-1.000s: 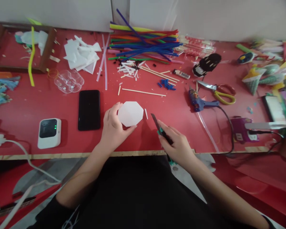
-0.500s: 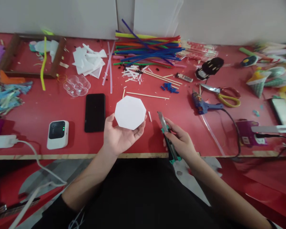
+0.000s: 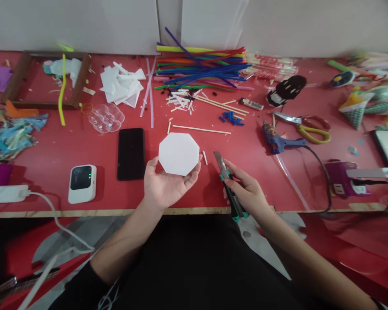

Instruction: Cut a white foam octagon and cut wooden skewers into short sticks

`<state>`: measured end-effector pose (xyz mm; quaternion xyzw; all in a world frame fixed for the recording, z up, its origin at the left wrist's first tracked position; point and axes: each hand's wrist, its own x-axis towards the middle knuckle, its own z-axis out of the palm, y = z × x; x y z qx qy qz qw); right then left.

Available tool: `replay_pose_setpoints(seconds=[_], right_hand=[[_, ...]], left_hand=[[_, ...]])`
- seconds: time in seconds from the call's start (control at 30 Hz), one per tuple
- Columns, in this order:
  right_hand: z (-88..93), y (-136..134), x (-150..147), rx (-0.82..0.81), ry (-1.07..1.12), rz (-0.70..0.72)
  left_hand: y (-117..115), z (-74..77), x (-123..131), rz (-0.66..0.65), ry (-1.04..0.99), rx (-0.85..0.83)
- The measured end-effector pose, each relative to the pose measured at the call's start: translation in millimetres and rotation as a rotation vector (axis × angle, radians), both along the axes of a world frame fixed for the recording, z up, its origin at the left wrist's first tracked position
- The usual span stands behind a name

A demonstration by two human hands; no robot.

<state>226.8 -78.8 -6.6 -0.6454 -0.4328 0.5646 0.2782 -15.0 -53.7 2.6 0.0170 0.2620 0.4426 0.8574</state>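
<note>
A white octagonal piece of card or board (image 3: pixel 179 153) rests in my left hand (image 3: pixel 168 188), its flat face turned up toward me. The thumb is at its left edge and the fingers curl round the right and underneath. My right hand (image 3: pixel 245 186) grips a green and black utility knife (image 3: pixel 233 196), its blade extended and pointing away from me. Hand and knife are over the front edge of the red table, apart from the octagon. Between the two lies a small white strip (image 3: pixel 205 158). Behind the octagon is a thin wooden stick (image 3: pixel 202 129).
A black phone (image 3: pixel 131 153) and a white device (image 3: pixel 82 184) lie to the left. Coloured pipe cleaners (image 3: pixel 200 66) and white scraps (image 3: pixel 123 84) are farther back. On the right are a blue glue gun (image 3: pixel 280 142) with its cord and pliers-like scissors (image 3: pixel 313 129).
The whole scene has shifted slightly right in view, as the head turned a little. Both hands keep their holds on the octagon and the knife.
</note>
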Motion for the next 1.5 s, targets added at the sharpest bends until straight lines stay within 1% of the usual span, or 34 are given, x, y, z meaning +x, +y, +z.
replay_pose_setpoints(seconds=[0.1, 0.23, 0.3, 0.37, 0.47, 0.53, 0.6, 0.63, 0.7, 0.73, 0.77, 0.83, 0.87, 0.9, 0.93, 0.97, 1.0, 1.03, 1.07, 1.1, 1.2, 1.27, 1.33, 1.4, 1.47, 1.5], right_hand=[[1.3, 0.5, -0.9, -0.003, 0.005, -0.002], [1.0, 1.1, -1.4, 0.002, 0.001, 0.004], [0.9, 1.1, -1.4, 0.006, -0.003, 0.006], [0.9, 1.1, -1.4, 0.011, 0.001, 0.009], [0.8, 1.0, -1.2, 0.015, 0.005, 0.010], [0.7, 1.0, -1.1, 0.008, 0.003, 0.005], [0.8, 1.1, -0.9, -0.010, 0.001, 0.001], [0.9, 1.2, -0.9, -0.017, 0.001, 0.000], [1.2, 1.0, -0.9, -0.023, 0.001, 0.004], [1.2, 0.8, -0.8, -0.021, 0.002, 0.006], [1.2, 0.6, -0.7, -0.019, 0.001, 0.006], [0.9, 0.0, -0.4, -0.018, 0.001, 0.000], [0.7, -0.2, -0.3, -0.019, 0.002, -0.002], [0.5, -0.4, -0.1, -0.017, 0.004, -0.003], [0.4, -0.4, 0.0, -0.013, 0.006, -0.001], [0.3, -0.4, 0.1, -0.006, 0.006, 0.004], [0.3, -0.3, 0.2, 0.001, 0.004, 0.009], [0.3, -0.3, 0.2, 0.007, 0.001, 0.014], [0.3, -0.3, 0.1, 0.008, -0.004, 0.016], [0.1, -0.3, 0.0, 0.005, -0.008, 0.015], [-1.1, -1.0, 0.0, -0.009, -0.008, -0.006], [-2.1, -1.6, 0.3, 0.002, -0.002, -0.011], [-2.7, -2.0, 0.7, 0.019, -0.003, -0.004], [-2.7, -2.1, 1.1, 0.023, -0.014, 0.005], [-2.4, -2.4, 1.3, 0.018, -0.021, 0.010], [-2.4, -2.7, 1.2, 0.019, -0.022, 0.013]], left_hand=[[-0.8, -4.6, 0.3, -0.042, 0.155, 0.137], [-1.1, -7.9, -1.0, -0.130, 0.422, 0.353], [-0.9, -7.8, -1.5, -0.165, 0.482, 0.432], [-0.8, -6.9, -1.2, -0.155, 0.469, 0.436], [-1.5, -6.9, -0.2, -0.105, 0.445, 0.396], [-2.8, -9.1, -1.5, -0.067, 0.530, 0.456], [-3.8, -12.7, -6.6, -0.040, 0.748, 0.642], [-3.8, -14.4, -10.8, -0.041, 0.902, 0.783], [-2.3, -16.9, -21.4, -0.114, 1.251, 1.095], [-0.8, -17.2, -27.0, -0.187, 1.367, 1.221], [0.8, -17.0, -32.1, -0.275, 1.438, 1.303], [3.0, -15.3, -39.1, -0.389, 1.529, 1.391], [2.8, -14.3, -40.2, -0.410, 1.554, 1.412], [1.4, -13.6, -39.5, -0.396, 1.584, 1.427], [-1.4, -13.3, -36.9, -0.350, 1.627, 1.431], [-5.4, -13.8, -32.6, -0.289, 1.672, 1.427], [-10.3, -15.1, -27.0, -0.198, 1.752, 1.390], [-15.7, -17.1, -20.6, -0.095, 1.850, 1.305], [-21.0, -19.6, -14.0, -0.049, 1.926, 1.233], [-25.9, -22.4, -7.8, -0.072, 1.968, 1.198], [-34.3, -29.4, 3.9, -0.189, 1.990, 1.196], [-34.7, -31.8, 4.1, -0.230, 1.957, 1.273], [-33.3, -32.9, -0.3, -0.259, 1.915, 1.387], [-32.0, -33.3, -6.3, -0.265, 1.875, 1.460], [-31.7, -33.2, -11.6, -0.226, 1.845, 1.451], [-31.6, -32.8, -13.4, -0.181, 1.832, 1.430]])
